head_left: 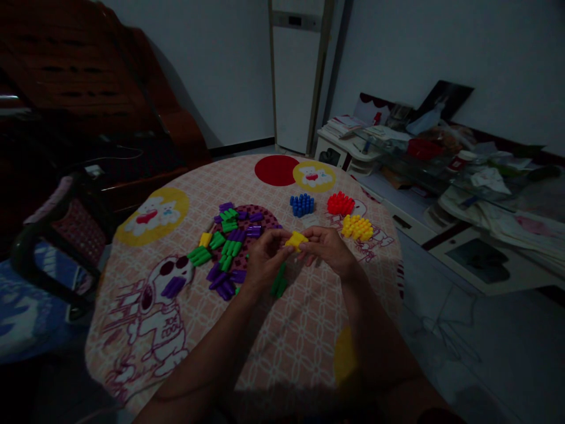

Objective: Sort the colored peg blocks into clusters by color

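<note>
Between my two hands, above the middle of the table, is a yellow plastic building block (296,240). My left hand (267,259) pinches it from the left, and my right hand (329,250) has its fingers closed on the right side. Just below the left hand lies a green block (279,282), partly hidden by it. To the left spreads a loose pile of purple blocks (253,231) and green blocks (227,254), with a yellow block (205,239) among them. Beyond my right hand stand a blue cluster (302,204), a red cluster (340,203) and a yellow cluster (357,227) of blocks.
The round table wears a patterned cloth (309,330). A lone purple block (173,287) lies at the left. A chair (57,235) stands left of the table and a wooden bench (88,88) behind. A cluttered glass-topped cabinet (415,194) runs along the right.
</note>
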### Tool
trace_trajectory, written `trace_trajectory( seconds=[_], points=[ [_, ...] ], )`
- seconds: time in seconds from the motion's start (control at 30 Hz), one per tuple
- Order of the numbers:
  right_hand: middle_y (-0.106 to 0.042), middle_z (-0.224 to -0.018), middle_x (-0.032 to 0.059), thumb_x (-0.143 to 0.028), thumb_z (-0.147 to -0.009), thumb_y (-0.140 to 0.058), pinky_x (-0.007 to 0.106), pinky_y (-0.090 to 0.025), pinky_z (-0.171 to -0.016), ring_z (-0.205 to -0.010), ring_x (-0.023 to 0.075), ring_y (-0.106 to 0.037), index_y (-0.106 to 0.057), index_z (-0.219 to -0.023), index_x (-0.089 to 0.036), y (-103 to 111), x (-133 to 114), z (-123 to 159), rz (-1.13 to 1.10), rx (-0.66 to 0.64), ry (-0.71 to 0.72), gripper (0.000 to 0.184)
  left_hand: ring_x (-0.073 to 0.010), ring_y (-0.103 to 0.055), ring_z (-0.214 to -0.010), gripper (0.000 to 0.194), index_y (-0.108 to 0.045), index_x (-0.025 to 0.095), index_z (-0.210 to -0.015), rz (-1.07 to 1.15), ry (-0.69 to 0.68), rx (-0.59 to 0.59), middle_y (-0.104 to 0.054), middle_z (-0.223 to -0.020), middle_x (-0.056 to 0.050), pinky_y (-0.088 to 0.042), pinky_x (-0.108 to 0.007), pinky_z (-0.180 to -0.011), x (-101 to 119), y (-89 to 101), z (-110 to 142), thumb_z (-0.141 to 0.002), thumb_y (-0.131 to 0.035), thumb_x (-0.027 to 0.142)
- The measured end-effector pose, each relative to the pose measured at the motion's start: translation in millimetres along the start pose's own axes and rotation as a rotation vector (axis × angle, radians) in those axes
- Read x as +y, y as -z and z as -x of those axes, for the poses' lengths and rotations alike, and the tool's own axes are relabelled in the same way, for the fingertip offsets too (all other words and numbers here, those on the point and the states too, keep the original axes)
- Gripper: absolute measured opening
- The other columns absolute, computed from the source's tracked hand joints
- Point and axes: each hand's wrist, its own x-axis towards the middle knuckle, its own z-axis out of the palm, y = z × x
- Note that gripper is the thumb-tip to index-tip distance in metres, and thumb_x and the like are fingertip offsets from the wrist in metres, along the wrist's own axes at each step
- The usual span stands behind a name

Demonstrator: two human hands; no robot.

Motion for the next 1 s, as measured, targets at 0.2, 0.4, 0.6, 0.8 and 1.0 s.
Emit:
trace_trajectory(
  seconds=[0.2,0.4,0.6,0.8,1.0],
  points=[
    [-0.07,-0.063,0.0005,-0.048,-0.058,-0.085,0.025,-0.046,-0.044,-0.045,0.0137,-0.059,-0.069,-0.084,-0.017,27,-1,4,0.137,0.158,0.061,0.044,-0.0213,-0.068,-0.095,0.033,-0.069,0.017,-0.102,0.047,0.031,-0.053,-0.071,-0.103,-0.008,-0.054,-0.031,-0.083,-7,-4.1,2,-0.075,-0.08,0.033],
    [-0.072,-0.079,0.007,-0.034,-0.068,-0.072,0.036,-0.052,-0.071,-0.075,0.0229,-0.065,-0.071,-0.077,-0.019,95,9,32,0.917,0.667,0.244,0.018,-0.0178,-0.068,-0.077,0.027,-0.071,0.016,-0.1,-0.009,0.106,-0.029,-0.072,-0.084,-0.005,-0.053,-0.028,-0.072,-5,0.6,3,-0.081,-0.072,0.034],
    [-0.067,-0.082,0.0115,-0.025,-0.075,-0.057,0.04,-0.049,-0.082,-0.08,0.0255,-0.061,-0.068,-0.08,-0.017,118,43,37,1.412,0.779,0.104,0.014,-0.0144,-0.064,-0.067,0.019,-0.071,0.015,-0.09,-0.016,0.108,0.013,-0.069,-0.074,-0.003,-0.05,-0.025,-0.065,-2,1.1,2,-0.078,-0.068,0.03],
    [-0.066,-0.088,0.0146,-0.024,-0.08,-0.053,0.042,-0.049,-0.086,-0.087,0.0278,-0.061,-0.066,-0.086,-0.017,111,49,31,1.487,0.823,0.1,0.016,-0.0147,-0.065,-0.068,0.02,-0.071,0.015,-0.089,0.029,0.13,-0.007,-0.071,-0.079,-0.004,-0.052,-0.026,-0.066,-4,0.9,2,-0.078,-0.069,0.032],
    [-0.067,-0.082,0.012,-0.03,-0.079,-0.06,0.038,-0.048,-0.077,-0.077,0.0255,-0.06,-0.064,-0.09,-0.017,113,43,32,1.463,0.876,0.074,0.018,-0.0145,-0.064,-0.066,0.02,-0.071,0.015,-0.088,0.05,0.133,-0.005,-0.071,-0.078,-0.004,-0.051,-0.026,-0.065,-4,0.4,3,-0.078,-0.069,0.032]
  ],
)
